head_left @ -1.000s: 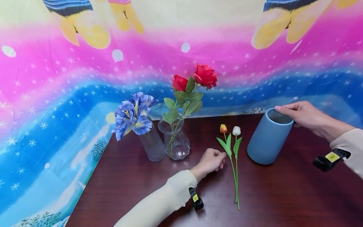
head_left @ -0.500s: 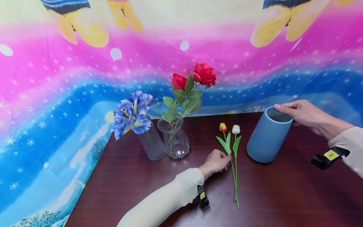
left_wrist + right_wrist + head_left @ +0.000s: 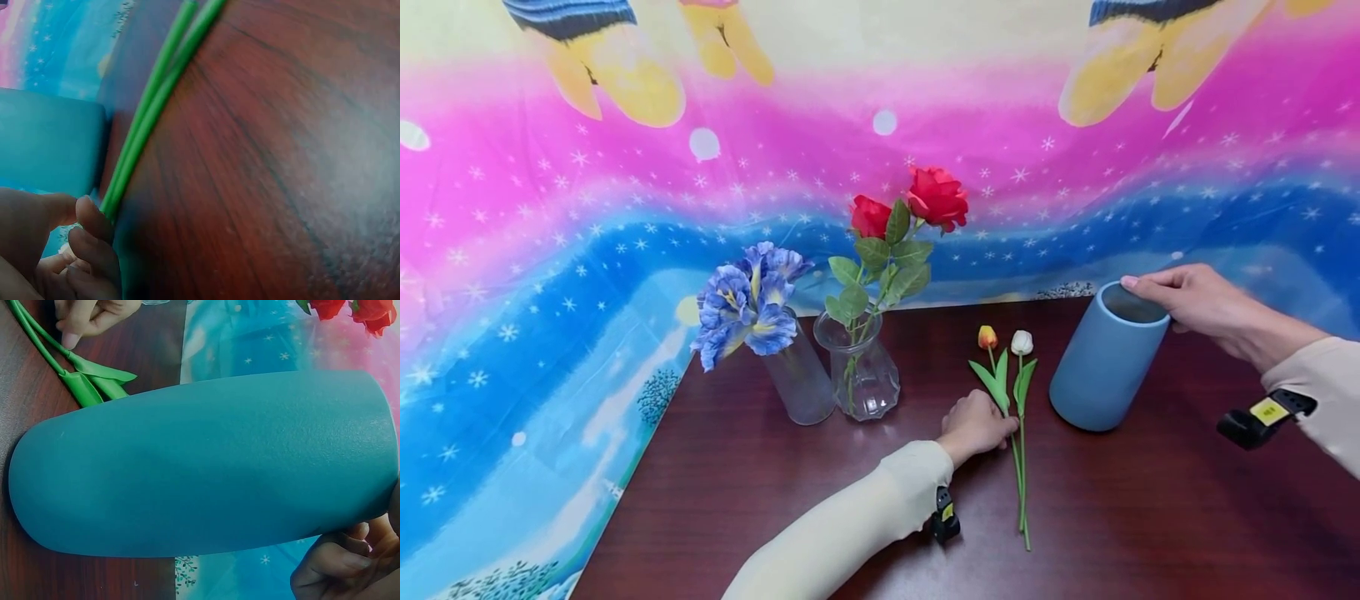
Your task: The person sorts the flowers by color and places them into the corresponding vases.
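My right hand [image 3: 1210, 308] grips the rim of a blue-grey vase [image 3: 1105, 367], thumb at the mouth and fingers round the outside. The vase stands on the table; its side fills much of the right wrist view. My left hand [image 3: 976, 423] has its fingertips at the stem of an orange-yellow tulip [image 3: 988, 337], just below the leaves. In the left wrist view, the curled fingers [image 3: 94, 256] and thumb close on the green stems [image 3: 147, 119], partly hiding them. A white tulip [image 3: 1022, 342] lies alongside, its stem crossing the other near the lower end.
A clear glass vase [image 3: 868, 387] with red roses [image 3: 938, 198] stands left of the tulips. Beside it is a frosted vase [image 3: 805, 379] holding blue flowers [image 3: 748, 304]. A printed cloth [image 3: 737, 200] hangs behind the dark wooden table [image 3: 737, 500].
My left hand has moved right, from beside the orange-yellow tulip onto its stem. My right hand keeps hold of the vase rim; the vase and flowers look unmoved.
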A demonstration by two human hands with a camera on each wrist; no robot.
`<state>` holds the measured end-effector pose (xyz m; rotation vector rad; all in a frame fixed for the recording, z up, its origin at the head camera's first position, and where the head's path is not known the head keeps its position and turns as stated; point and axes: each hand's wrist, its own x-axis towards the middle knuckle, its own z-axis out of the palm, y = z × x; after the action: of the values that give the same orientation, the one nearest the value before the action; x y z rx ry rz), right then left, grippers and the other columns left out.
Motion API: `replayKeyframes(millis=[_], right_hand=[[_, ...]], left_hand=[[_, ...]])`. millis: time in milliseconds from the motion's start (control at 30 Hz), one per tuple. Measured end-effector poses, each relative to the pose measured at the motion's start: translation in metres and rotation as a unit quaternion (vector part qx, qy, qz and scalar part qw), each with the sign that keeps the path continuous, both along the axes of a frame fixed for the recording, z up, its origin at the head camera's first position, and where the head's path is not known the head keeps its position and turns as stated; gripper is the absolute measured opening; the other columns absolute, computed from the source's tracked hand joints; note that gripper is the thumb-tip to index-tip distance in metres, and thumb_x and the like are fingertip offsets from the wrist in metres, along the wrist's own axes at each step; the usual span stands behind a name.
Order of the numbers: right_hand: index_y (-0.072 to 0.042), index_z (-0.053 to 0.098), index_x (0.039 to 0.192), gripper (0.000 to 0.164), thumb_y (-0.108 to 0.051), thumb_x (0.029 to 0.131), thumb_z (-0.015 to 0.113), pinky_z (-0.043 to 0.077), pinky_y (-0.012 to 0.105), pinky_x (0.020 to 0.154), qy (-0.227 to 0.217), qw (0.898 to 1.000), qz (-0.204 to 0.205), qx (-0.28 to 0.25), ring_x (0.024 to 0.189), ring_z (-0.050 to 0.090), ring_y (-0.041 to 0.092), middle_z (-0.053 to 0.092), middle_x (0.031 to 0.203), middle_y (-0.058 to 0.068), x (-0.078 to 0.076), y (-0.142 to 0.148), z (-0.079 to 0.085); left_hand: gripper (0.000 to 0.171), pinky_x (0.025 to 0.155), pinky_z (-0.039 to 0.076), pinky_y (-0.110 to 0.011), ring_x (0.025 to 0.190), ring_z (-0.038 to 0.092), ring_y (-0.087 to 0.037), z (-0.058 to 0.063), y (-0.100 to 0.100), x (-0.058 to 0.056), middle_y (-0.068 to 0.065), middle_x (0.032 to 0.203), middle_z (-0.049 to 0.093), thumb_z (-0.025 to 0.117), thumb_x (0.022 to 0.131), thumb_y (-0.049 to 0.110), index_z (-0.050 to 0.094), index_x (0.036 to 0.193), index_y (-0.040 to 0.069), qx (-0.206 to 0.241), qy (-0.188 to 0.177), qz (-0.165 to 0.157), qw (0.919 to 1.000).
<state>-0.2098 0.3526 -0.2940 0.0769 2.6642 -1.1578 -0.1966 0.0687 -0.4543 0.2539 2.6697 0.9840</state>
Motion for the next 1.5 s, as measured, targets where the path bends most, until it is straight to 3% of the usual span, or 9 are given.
replayKeyframes(millis=[233, 567, 733, 800, 867, 1000, 1133, 1367, 1500], right_hand=[[0.004, 0.033, 0.151, 0.077, -0.056, 0.104, 0.039, 0.047, 0.059, 0.100, -0.005, 1.000, 0.004, -0.005, 0.145, 0.025, 0.054, 0.023, 0.160, 0.035, 0.000, 0.000, -0.001], [0.003, 0.036, 0.151, 0.074, -0.054, 0.105, 0.038, 0.054, 0.047, 0.092, 0.008, 1.000, 0.002, 0.004, 0.141, 0.032, 0.049, 0.029, 0.158, 0.034, -0.001, 0.000, -0.002], [-0.012, 0.046, 0.149, 0.061, -0.054, 0.105, 0.040, 0.052, 0.050, 0.094, 0.010, 1.000, 0.001, 0.000, 0.140, 0.034, 0.048, 0.030, 0.158, 0.031, -0.001, 0.000, -0.003], [-0.022, 0.051, 0.145, 0.053, -0.054, 0.105, 0.041, 0.053, 0.048, 0.093, 0.012, 1.000, 0.001, 0.000, 0.139, 0.035, 0.047, 0.032, 0.158, 0.029, -0.001, 0.001, -0.004], [-0.024, 0.051, 0.144, 0.050, -0.054, 0.105, 0.041, 0.054, 0.045, 0.091, 0.014, 1.000, 0.002, 0.002, 0.139, 0.036, 0.046, 0.034, 0.157, 0.028, -0.001, 0.001, -0.004], [-0.007, 0.041, 0.151, 0.065, -0.053, 0.106, 0.039, 0.055, 0.047, 0.091, 0.013, 1.000, 0.007, 0.006, 0.140, 0.034, 0.049, 0.032, 0.158, 0.031, 0.000, 0.001, -0.004], [0.004, 0.033, 0.152, 0.072, -0.052, 0.107, 0.037, 0.054, 0.051, 0.092, 0.012, 1.000, 0.012, 0.010, 0.140, 0.032, 0.051, 0.029, 0.158, 0.034, 0.000, 0.001, -0.004], [-0.011, 0.044, 0.151, 0.061, -0.052, 0.106, 0.039, 0.053, 0.052, 0.094, 0.016, 1.000, 0.012, 0.010, 0.139, 0.035, 0.048, 0.033, 0.157, 0.029, -0.001, 0.003, -0.005], [-0.008, 0.039, 0.153, 0.065, -0.053, 0.106, 0.038, 0.050, 0.057, 0.098, 0.012, 1.000, 0.013, 0.006, 0.142, 0.031, 0.050, 0.029, 0.159, 0.032, -0.001, 0.003, -0.004]], left_hand=[[0.046, 0.055, 0.043, -0.027, 0.051, 0.054, -0.008, -0.004, 0.005, -0.001, 0.011, 0.044, 0.058, 0.071, 0.091, 0.042, 0.061, 0.051, 0.022, -0.047, 0.021, -0.001, 0.9987], [0.036, 0.060, 0.047, -0.023, 0.040, 0.056, -0.007, -0.003, 0.008, -0.003, 0.009, 0.045, 0.061, 0.077, 0.086, 0.029, 0.063, 0.054, 0.021, -0.035, -0.010, 0.019, 0.9992], [0.036, 0.056, 0.045, -0.023, 0.039, 0.056, -0.009, -0.002, 0.006, -0.003, 0.008, 0.045, 0.061, 0.076, 0.087, 0.026, 0.063, 0.054, 0.019, -0.029, -0.017, 0.008, 0.9994], [0.036, 0.056, 0.044, -0.023, 0.039, 0.057, -0.009, -0.001, 0.006, -0.003, 0.008, 0.046, 0.061, 0.076, 0.088, 0.026, 0.063, 0.055, 0.018, -0.034, -0.018, 0.002, 0.9992], [0.036, 0.055, 0.044, -0.023, 0.040, 0.057, -0.009, 0.001, 0.006, -0.004, 0.008, 0.046, 0.062, 0.075, 0.088, 0.025, 0.063, 0.055, 0.017, -0.043, -0.018, -0.006, 0.9989], [0.035, 0.054, 0.044, -0.023, 0.041, 0.059, -0.009, 0.004, 0.006, -0.004, 0.006, 0.048, 0.064, 0.076, 0.087, 0.025, 0.063, 0.055, 0.016, -0.052, -0.025, -0.012, 0.9983], [0.036, 0.050, 0.043, -0.024, 0.041, 0.059, -0.010, 0.003, 0.004, -0.005, 0.004, 0.047, 0.063, 0.077, 0.086, 0.025, 0.063, 0.055, 0.015, -0.029, -0.041, -0.015, 0.9987], [0.044, 0.045, 0.037, -0.024, 0.039, 0.048, -0.012, 0.000, -0.003, -0.006, 0.004, 0.042, 0.050, 0.072, 0.088, 0.025, 0.056, 0.048, 0.014, 0.040, -0.064, -0.011, 0.9971], [0.048, 0.044, 0.034, -0.025, 0.040, 0.045, -0.013, -0.002, -0.004, -0.007, 0.004, 0.041, 0.047, 0.069, 0.089, 0.022, 0.053, 0.045, 0.014, 0.066, -0.086, 0.009, 0.9941]])
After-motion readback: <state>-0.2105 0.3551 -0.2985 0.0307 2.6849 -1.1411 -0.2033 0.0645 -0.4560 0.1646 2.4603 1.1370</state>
